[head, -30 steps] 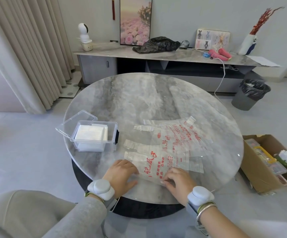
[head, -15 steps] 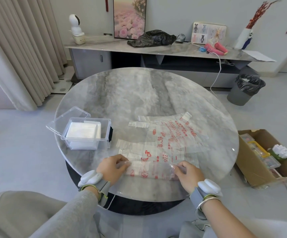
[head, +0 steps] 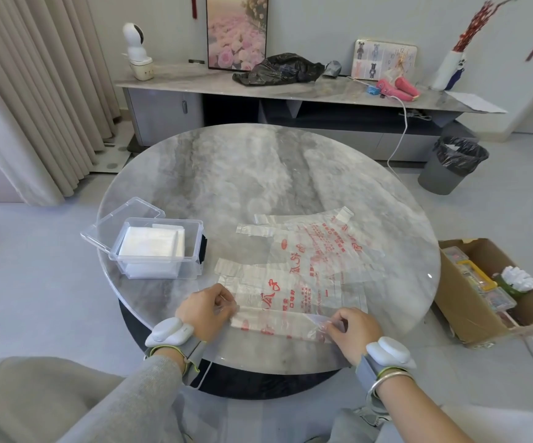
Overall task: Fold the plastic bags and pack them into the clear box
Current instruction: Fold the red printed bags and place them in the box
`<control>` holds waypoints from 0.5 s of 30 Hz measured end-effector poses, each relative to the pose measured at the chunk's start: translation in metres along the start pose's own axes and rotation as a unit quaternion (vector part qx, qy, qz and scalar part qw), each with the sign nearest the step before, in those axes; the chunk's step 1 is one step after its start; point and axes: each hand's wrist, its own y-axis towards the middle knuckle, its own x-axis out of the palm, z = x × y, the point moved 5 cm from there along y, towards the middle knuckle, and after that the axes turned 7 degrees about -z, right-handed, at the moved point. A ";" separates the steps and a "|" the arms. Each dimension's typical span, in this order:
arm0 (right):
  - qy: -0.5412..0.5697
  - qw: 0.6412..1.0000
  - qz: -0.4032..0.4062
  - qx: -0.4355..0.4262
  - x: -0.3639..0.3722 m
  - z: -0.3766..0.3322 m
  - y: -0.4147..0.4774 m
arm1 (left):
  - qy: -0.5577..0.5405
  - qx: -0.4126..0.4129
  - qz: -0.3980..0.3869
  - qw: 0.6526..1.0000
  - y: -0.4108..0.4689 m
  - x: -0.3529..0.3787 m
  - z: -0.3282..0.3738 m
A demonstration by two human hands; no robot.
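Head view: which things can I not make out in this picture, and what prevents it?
- Plastic bags, head view: clear and overlapping, so their number is unclear.
- Front bag: lettering too small and wrinkled to read.
- Left hand and right hand: fingertips hidden by the hands' backs and the front bag they pinch.
- Clear box: the count in its white stack is hidden.
- Cardboard box: contents blurred at the edge.

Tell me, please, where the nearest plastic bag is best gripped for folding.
At its two short ends, coming from the near edge of the table: the bag lies as a long flat strip, and the left hand and right hand pinch one end each.
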 end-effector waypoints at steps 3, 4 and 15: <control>-0.044 0.999 -0.013 0.005 0.000 0.002 -0.002 | 0.040 0.019 0.006 0.999 0.000 0.000 -0.001; -0.042 0.999 -0.013 0.006 -0.001 0.003 -0.002 | 0.055 0.027 0.007 0.998 0.000 0.000 0.000; -0.067 0.998 0.002 -0.017 0.000 -0.002 -0.006 | 0.333 0.317 0.060 0.886 -0.019 0.054 0.036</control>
